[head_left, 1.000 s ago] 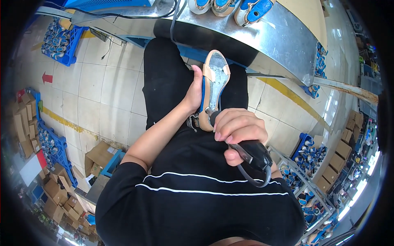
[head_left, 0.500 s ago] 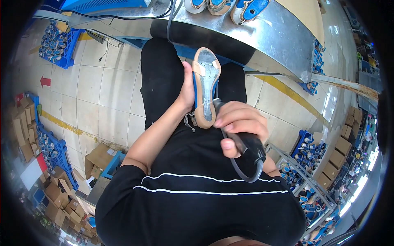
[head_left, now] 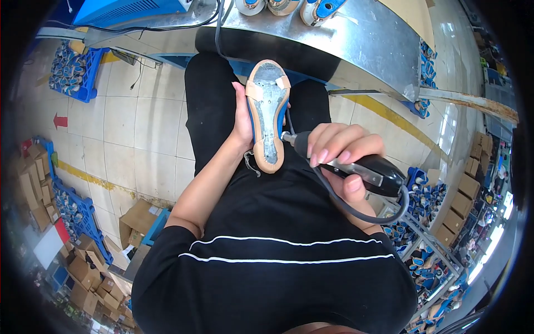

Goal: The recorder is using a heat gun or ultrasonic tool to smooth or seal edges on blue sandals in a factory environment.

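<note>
Above my lap my left hand (head_left: 242, 119) grips a shoe (head_left: 268, 108), bottom up and toe pointing away from me. Its underside shows a tan border around a grey, worn-looking centre, with blue along the sides. The thumb lies along the left edge; the other fingers are mostly hidden beneath. My right hand (head_left: 349, 147) is wrapped around a black corded handheld rotary grinder (head_left: 381, 173). The grinder's metal tip points left and is at the right edge of the shoe near the heel; whether it touches cannot be told. A loose lace hangs by the heel.
Ahead stands a metal workbench (head_left: 367, 53) with several blue-and-beige shoes (head_left: 322, 10) and a blue machine (head_left: 130, 10) with cables. Blue crates of shoes (head_left: 72, 69) stand on the tiled floor. Cardboard boxes (head_left: 139, 217) are at the left, a metal shoe rack (head_left: 439, 250) at the right.
My right hand has moved right and turned, so the grinder now lies more sideways with its metal tip visible. The shoe has shifted slightly left in view, still in my left hand.
</note>
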`<move>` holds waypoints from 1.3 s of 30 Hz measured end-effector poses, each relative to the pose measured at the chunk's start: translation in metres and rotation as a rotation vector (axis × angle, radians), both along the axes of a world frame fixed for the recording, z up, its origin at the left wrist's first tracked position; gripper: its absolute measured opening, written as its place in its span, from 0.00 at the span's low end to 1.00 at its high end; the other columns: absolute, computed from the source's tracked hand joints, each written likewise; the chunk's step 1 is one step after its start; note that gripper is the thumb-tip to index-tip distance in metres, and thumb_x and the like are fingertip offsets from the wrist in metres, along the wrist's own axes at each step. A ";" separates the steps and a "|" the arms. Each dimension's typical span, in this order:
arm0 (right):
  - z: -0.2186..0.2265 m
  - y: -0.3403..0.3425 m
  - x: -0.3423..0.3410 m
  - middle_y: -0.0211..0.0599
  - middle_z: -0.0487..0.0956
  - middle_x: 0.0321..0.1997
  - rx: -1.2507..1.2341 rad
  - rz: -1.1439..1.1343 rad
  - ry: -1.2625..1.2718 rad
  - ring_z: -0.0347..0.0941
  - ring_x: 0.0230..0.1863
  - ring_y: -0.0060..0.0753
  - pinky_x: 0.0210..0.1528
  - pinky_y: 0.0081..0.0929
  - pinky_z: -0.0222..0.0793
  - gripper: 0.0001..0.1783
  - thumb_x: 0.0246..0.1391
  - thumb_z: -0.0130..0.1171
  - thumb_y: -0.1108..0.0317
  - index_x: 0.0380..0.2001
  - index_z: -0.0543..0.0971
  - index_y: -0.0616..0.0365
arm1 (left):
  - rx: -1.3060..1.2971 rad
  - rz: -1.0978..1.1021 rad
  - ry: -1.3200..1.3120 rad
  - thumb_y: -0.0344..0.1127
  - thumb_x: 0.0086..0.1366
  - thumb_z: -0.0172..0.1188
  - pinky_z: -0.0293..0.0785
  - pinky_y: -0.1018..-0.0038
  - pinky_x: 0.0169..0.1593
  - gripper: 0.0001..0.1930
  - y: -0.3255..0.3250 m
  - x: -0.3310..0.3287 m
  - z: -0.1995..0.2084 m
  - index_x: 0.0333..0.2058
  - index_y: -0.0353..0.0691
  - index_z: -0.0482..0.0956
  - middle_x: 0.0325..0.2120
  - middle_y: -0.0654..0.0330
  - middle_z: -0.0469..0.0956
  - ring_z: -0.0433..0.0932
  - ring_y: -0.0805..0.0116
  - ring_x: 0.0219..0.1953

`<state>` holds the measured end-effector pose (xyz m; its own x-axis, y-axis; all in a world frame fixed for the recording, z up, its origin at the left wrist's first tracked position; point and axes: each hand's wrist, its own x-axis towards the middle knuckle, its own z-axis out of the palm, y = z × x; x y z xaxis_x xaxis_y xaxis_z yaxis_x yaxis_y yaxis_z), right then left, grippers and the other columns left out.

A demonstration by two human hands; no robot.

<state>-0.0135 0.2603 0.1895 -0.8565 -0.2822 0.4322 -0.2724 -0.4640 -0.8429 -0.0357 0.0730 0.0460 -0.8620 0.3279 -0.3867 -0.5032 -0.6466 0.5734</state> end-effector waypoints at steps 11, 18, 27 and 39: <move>-0.019 -0.020 -0.001 0.47 0.84 0.32 -0.002 -0.013 0.044 0.82 0.31 0.37 0.39 0.34 0.82 0.15 0.50 0.70 0.67 0.38 0.77 0.60 | -0.039 0.028 0.003 0.89 0.61 0.21 0.83 0.70 0.41 0.59 0.002 0.000 0.001 0.58 0.39 0.77 0.42 0.53 0.83 0.83 0.65 0.40; -0.020 -0.024 -0.002 0.45 0.83 0.30 0.012 -0.036 0.087 0.82 0.29 0.37 0.37 0.34 0.82 0.13 0.48 0.69 0.71 0.37 0.77 0.60 | -0.008 0.007 0.010 0.88 0.62 0.22 0.82 0.70 0.40 0.58 -0.001 0.001 0.001 0.57 0.39 0.78 0.42 0.53 0.83 0.83 0.65 0.38; -0.026 -0.026 -0.004 0.38 0.78 0.33 0.145 0.090 0.134 0.77 0.32 0.34 0.40 0.40 0.76 0.11 0.62 0.63 0.70 0.41 0.70 0.53 | 0.018 0.008 -0.067 0.85 0.66 0.26 0.81 0.70 0.38 0.53 -0.002 0.001 0.002 0.53 0.40 0.80 0.38 0.55 0.83 0.83 0.66 0.34; -0.003 0.025 -0.008 0.37 0.77 0.38 -0.125 -0.211 0.161 0.75 0.30 0.34 0.35 0.36 0.68 0.19 0.64 0.61 0.49 0.43 0.70 0.50 | 0.179 0.042 -0.064 0.86 0.64 0.27 0.83 0.71 0.32 0.54 -0.004 0.001 0.002 0.52 0.38 0.79 0.36 0.52 0.84 0.84 0.64 0.29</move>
